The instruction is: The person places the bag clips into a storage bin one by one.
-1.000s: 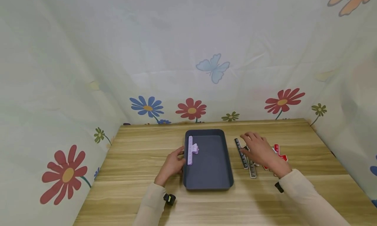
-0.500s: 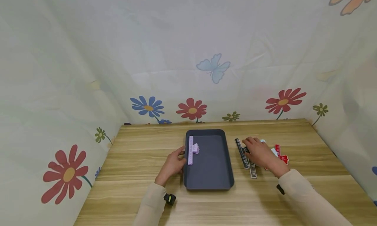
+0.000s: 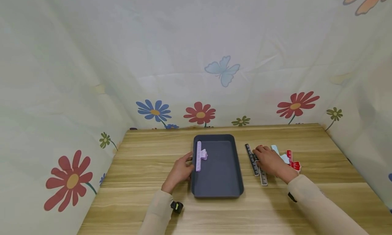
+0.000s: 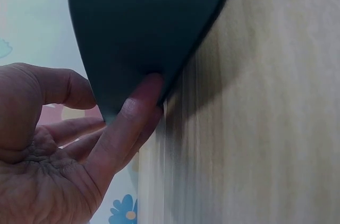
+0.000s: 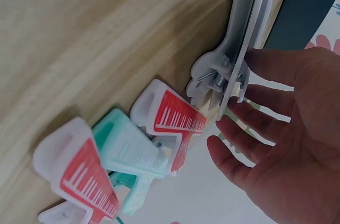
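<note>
In the head view, my left hand (image 3: pixel 179 170) rests at the left side of a dark grey tray (image 3: pixel 217 184). The left wrist view shows its fingers touching the tray's outer wall (image 4: pixel 143 27), with the thumb near the rim. Inside the tray, along its left side, lies a lilac clip (image 3: pixel 198 156) with a piano-key pattern. My right hand (image 3: pixel 271 161) is over the black piano-key clips (image 3: pixel 251 160) right of the tray. In the right wrist view, its thumb and fingertips are at the edge of a clip (image 5: pixel 226 59), fingers loosely bent; a firm hold is not visible.
Beyond the right hand lie a light blue clip (image 3: pixel 284 158) and a red clip (image 3: pixel 295 165); the right wrist view shows a second red clip (image 5: pixel 87 181). The wooden table (image 3: pixel 153 150) meets a flower-printed cloth (image 3: pixel 171 75) at the back.
My right hand has come down onto the black clips, moving slightly forward and its fingers drawing in; more of the light blue clip shows. The left hand and tray stay put.
</note>
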Demonstrator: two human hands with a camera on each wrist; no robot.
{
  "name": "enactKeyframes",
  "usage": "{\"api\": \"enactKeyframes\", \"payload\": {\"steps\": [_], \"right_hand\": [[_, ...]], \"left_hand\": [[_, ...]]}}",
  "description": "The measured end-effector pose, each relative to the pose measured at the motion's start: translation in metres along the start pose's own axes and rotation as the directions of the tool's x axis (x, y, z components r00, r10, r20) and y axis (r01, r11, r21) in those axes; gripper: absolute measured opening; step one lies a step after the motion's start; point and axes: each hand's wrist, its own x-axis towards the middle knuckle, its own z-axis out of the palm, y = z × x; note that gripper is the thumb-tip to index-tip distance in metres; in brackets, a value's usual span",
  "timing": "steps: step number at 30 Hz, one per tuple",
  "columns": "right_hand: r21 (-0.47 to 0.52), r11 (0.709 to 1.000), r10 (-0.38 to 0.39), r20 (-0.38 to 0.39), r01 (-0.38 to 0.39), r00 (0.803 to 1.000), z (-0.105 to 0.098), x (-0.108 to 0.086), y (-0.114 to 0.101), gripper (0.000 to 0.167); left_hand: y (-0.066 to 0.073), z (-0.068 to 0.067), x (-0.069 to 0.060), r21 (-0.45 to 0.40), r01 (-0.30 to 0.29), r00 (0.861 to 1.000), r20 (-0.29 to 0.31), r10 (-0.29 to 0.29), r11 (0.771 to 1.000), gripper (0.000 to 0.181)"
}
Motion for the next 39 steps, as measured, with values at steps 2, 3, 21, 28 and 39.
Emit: {"api": "enactKeyframes", "payload": {"steps": [2, 3, 21, 28, 39], "right_hand": [[-0.003, 1.0, 0.002, 0.004, -0.002, 1.0, 0.001, 0.002, 0.0, 0.044], [-0.006, 1.0, 0.005, 0.009, -0.004, 1.0, 0.001, 0.003, 0.0, 0.043], [-0.043, 0.999, -0.012, -0.028, 0.011, 1.0, 0.013, 0.008, 0.002, 0.036], [-0.049, 0.998, -0.045, -0.097, 0.041, 0.994, 0.017, 0.007, 0.002, 0.032], [0.009, 1.0, 0.004, -0.115, -0.003, 0.993, 0.011, 0.007, -0.001, 0.04]], "left_hand": [[0.0, 0.0, 0.0, -0.002, 0.002, 1.0, -0.002, -0.002, 1.0, 0.064], [0.0, 0.0, 0.0, -0.002, -0.005, 1.0, 0.0, 0.005, 1.0, 0.064], [0.002, 0.0, -0.001, -0.019, -0.004, 1.0, 0.005, 0.005, 1.0, 0.063], [0.0, 0.0, -0.001, -0.033, -0.004, 1.0, -0.003, 0.004, 0.999, 0.063], [0.0, 0.0, -0.001, -0.029, -0.008, 1.0, -0.01, 0.008, 1.0, 0.062]]}}
